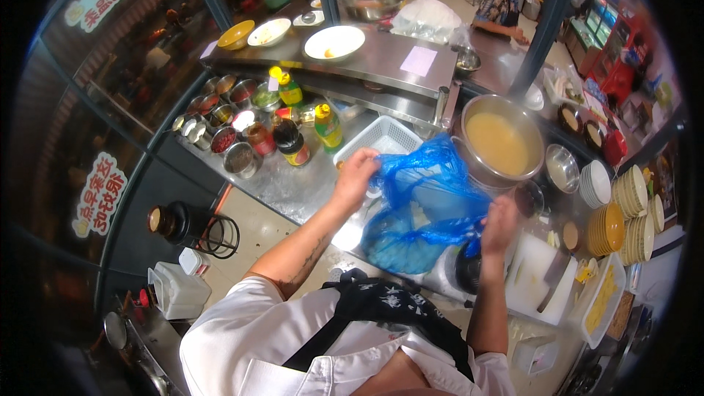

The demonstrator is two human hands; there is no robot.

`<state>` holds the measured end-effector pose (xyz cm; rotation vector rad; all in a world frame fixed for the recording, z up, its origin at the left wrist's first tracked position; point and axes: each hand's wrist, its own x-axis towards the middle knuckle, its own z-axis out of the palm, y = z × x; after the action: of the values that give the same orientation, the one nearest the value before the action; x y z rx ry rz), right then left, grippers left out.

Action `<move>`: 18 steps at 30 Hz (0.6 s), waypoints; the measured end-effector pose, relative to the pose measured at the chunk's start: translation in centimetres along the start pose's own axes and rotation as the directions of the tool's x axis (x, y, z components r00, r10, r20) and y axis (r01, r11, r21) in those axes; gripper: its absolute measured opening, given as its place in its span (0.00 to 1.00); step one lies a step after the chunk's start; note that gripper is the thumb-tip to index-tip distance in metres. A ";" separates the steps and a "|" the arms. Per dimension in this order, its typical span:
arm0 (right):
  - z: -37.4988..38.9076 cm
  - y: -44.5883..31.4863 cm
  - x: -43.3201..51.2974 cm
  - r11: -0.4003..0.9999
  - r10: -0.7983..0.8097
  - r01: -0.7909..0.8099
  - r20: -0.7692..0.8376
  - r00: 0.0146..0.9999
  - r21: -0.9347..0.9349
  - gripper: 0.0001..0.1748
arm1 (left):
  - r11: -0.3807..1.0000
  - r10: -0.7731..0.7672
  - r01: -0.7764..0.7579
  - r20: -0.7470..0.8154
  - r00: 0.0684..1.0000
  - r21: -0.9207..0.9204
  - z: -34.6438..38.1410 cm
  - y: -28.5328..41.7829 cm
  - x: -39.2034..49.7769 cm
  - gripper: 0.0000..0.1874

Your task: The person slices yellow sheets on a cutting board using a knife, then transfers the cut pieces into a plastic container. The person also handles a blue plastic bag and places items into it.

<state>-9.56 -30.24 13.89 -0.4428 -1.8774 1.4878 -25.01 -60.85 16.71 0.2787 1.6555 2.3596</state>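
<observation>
A blue plastic bag (423, 198) is stretched between my two hands above the steel counter. My left hand (357, 173) grips its upper left edge, and my right hand (499, 223) holds its right side. Pale contents, too veiled by the plastic to name, fill the bag's lower left part. Behind the bag stands a white perforated plastic basket (379, 135), partly covered by it. A large steel bowl of yellowish liquid (498, 143) is just beyond the bag's right side. Right of my right hand lies a white cutting board (531, 280) with a cleaver (554, 278) on it.
Sauce bottles (329, 129) and small steel condiment containers (242, 159) crowd the counter's left part. Stacked bowls (605, 228) and a tray of yellow food (602, 302) stand at the right. A raised steel shelf (379, 69) holds dishes. Another person (498, 11) is beyond the glass.
</observation>
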 end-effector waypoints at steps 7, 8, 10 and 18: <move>1.2 -2.4 -2.5 0.882 -0.252 0.365 0.358 0.899 -0.297 0.30 | 0.860 -0.439 0.184 0.508 0.741 0.475 1.3 -0.3 -0.5 0.11; 1.9 -3.0 -3.2 0.948 -0.120 0.246 0.490 0.864 -0.202 0.37 | 0.861 -0.457 0.194 0.548 0.701 0.470 1.7 -0.8 -0.7 0.10; 3.7 -3.7 -5.0 0.872 -0.179 0.427 0.656 0.733 -0.239 0.37 | 0.873 -0.430 0.167 0.564 0.705 0.457 2.6 -2.0 -1.2 0.06; 2.2 -5.4 -5.7 0.908 -0.198 0.285 0.284 0.938 -0.307 0.16 | 0.891 0.014 -0.008 -0.010 1.000 0.454 1.3 -2.7 1.0 0.03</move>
<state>-6.26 -37.01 17.02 -0.1715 -2.3111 1.0879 -25.29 -58.51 14.61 0.3558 2.2039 1.9499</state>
